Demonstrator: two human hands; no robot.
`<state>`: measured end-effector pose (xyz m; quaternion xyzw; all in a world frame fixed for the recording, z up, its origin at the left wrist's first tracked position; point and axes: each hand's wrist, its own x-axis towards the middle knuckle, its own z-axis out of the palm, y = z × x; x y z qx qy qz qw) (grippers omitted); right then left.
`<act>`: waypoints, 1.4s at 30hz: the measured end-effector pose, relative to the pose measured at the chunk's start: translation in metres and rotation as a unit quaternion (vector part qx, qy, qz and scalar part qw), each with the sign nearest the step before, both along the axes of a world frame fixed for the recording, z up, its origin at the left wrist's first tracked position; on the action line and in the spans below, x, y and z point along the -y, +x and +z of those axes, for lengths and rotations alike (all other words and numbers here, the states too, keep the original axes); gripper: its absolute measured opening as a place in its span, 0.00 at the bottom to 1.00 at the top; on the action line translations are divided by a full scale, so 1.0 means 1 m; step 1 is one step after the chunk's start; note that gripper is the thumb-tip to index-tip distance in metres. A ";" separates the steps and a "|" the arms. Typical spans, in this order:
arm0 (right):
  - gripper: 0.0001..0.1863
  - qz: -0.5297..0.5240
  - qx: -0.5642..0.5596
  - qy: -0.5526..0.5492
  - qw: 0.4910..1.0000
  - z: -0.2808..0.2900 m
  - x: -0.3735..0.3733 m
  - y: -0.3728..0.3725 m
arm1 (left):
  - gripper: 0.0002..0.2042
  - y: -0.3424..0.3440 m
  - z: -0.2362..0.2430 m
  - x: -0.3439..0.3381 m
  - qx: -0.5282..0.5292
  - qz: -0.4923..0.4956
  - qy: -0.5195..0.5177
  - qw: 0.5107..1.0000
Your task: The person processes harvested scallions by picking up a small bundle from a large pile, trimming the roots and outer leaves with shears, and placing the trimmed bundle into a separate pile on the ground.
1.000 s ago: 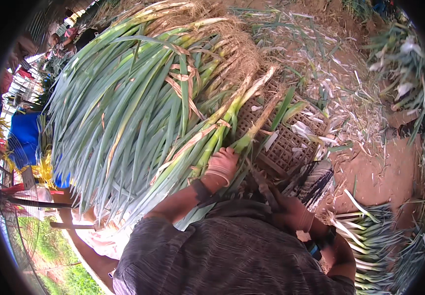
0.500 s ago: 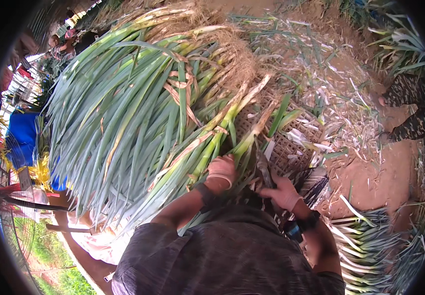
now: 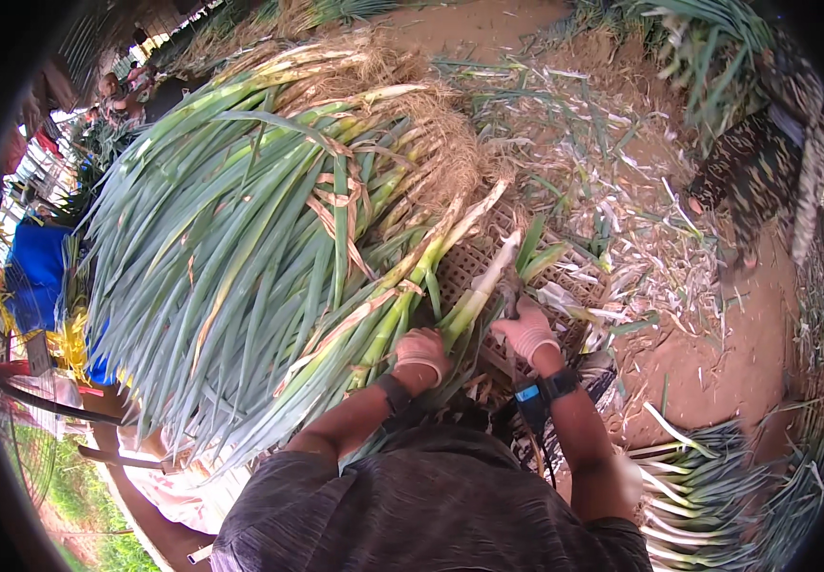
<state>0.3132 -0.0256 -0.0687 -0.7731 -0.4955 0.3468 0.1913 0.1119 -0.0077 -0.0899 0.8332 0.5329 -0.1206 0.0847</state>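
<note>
My left hand [image 3: 422, 353], in a pale pinkish glove, is closed around a large green onion [image 3: 474, 297]. Its pale stem slants up and to the right, with the root end pointing away from me. Close beside the stem, my gloved right hand [image 3: 528, 330] grips a slim dark tool [image 3: 510, 297]; most of it is hidden by the fingers, and its kind cannot be made out. To the left lies a big heap of green onions [image 3: 231, 257], leaves toward me and the left, bushy roots at the far right side.
A woven basket [image 3: 565, 269] under the work carries leaf scraps. Peeled skins [image 3: 612, 191] litter the dirt floor beyond. Cleaned green onions [image 3: 698, 486] lie in rows at lower right. At upper right a person in camouflage clothing [image 3: 765, 172] stands by a bundle of green onions [image 3: 717, 57].
My right hand has moved up and away from me, alongside the stem. The onion in my left hand has shifted slightly. The person at right has come further into view with a bundle.
</note>
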 end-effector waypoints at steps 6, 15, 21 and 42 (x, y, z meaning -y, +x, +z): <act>0.29 -0.037 -0.109 -0.005 0.993 -0.006 0.005 0.011 | 0.28 0.001 -0.004 -0.004 0.027 0.045 -0.078 0.996; 0.45 0.225 -0.214 -0.066 0.948 0.069 0.123 -0.021 | 0.26 -0.010 0.004 -0.013 0.075 0.068 -0.127 0.987; 0.45 0.227 -0.232 -0.079 0.943 0.080 0.138 -0.023 | 0.27 -0.003 0.003 -0.012 0.032 0.127 -0.156 0.979; 0.40 0.016 -0.051 -0.008 0.999 -0.009 -0.004 0.008 | 0.31 -0.004 0.008 -0.016 0.025 0.116 -0.192 0.974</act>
